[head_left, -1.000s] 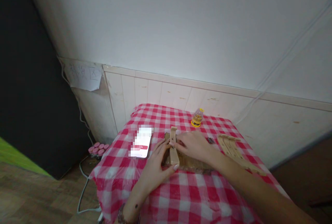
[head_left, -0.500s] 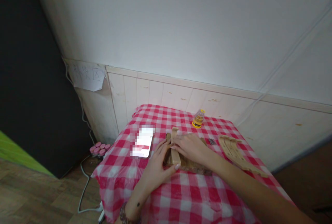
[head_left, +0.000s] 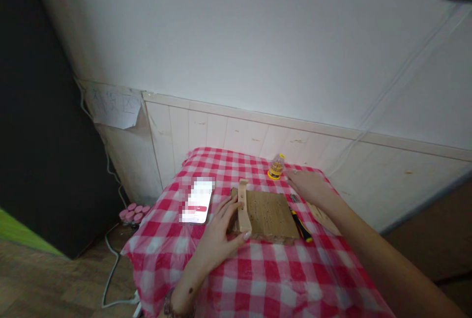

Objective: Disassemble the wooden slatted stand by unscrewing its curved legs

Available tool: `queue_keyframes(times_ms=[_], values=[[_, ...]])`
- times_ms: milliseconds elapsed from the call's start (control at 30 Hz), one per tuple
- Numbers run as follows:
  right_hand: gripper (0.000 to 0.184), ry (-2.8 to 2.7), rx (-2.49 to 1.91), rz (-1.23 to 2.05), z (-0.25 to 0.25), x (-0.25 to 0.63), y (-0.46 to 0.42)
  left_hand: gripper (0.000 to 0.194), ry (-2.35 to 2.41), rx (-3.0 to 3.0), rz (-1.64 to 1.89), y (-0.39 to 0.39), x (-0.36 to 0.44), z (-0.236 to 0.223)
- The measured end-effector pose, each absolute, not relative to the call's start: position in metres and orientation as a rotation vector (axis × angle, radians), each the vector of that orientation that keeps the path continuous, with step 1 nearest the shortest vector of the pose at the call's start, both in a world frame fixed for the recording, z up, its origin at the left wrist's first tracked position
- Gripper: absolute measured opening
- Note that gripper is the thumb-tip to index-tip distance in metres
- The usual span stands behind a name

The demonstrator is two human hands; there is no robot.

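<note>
The left hand [head_left: 217,237] is partly curled, thumb apart from the fingers, and has hold of a pale, slightly curved wooden strip with small holes [head_left: 242,207]. Its thumb is at the strip's near end and its fingertips touch the left edge. The forearm comes in from the lower edge, a beaded bracelet at the wrist.

The strip lies along the left side of a brown, rectangular wooden block [head_left: 271,215]. Just right of the block is a black-and-yellow screwdriver [head_left: 302,227]; beyond it are small dark metal pieces [head_left: 295,198] and more pale wooden pieces [head_left: 322,217], partly under the right arm.

The right hand [head_left: 308,185] reaches across the far right, back up, fingers extended toward a clear cone-shaped case with a yellow base [head_left: 276,166]; whether it holds anything cannot be told.

A lit phone [head_left: 199,201] lies to the left. All this is on a red-and-white checked cloth [head_left: 258,278] over a table, against white wall panelling [head_left: 214,129], with pink round-topped items [head_left: 134,213] beyond the table's left edge.
</note>
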State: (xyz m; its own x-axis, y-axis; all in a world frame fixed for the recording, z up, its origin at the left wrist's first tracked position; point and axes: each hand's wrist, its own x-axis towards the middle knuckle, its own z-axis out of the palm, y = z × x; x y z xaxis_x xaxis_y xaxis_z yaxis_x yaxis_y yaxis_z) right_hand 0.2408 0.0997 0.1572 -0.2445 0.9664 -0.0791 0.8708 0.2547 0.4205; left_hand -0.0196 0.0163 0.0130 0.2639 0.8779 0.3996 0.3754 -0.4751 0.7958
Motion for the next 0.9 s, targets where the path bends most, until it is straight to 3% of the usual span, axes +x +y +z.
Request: queue_keyframes(times_ms=[100,200,400,567,733,833,900], values=[[0.019,2.001,1.750,0.360,0.146,0.274,0.108,0.061,1.136,2.019,1.175,0.016,-0.020,0.010],[0.035,1.934,1.750,0.315,0.128,0.287,0.110,0.061,1.139,2.082,1.216,0.017,-0.020,0.008],[0.038,2.009,1.719,0.325,0.106,0.276,0.116,0.044,1.056,2.213,1.323,0.021,-0.021,0.005],[0.016,2.130,1.786,0.419,0.126,0.259,0.103,0.046,1.068,2.219,1.348,0.023,-0.022,0.001],[0.032,2.592,1.807,0.596,0.133,0.215,0.028,0.045,1.040,2.287,1.402,0.023,-0.021,0.001],[0.048,3.154,1.421,0.699,0.106,0.185,-0.023,0.042,0.956,2.391,1.360,0.023,-0.022,0.002],[0.036,3.242,1.380,0.804,0.082,0.173,-0.043,0.037,0.908,2.478,1.329,0.023,-0.023,0.001]])
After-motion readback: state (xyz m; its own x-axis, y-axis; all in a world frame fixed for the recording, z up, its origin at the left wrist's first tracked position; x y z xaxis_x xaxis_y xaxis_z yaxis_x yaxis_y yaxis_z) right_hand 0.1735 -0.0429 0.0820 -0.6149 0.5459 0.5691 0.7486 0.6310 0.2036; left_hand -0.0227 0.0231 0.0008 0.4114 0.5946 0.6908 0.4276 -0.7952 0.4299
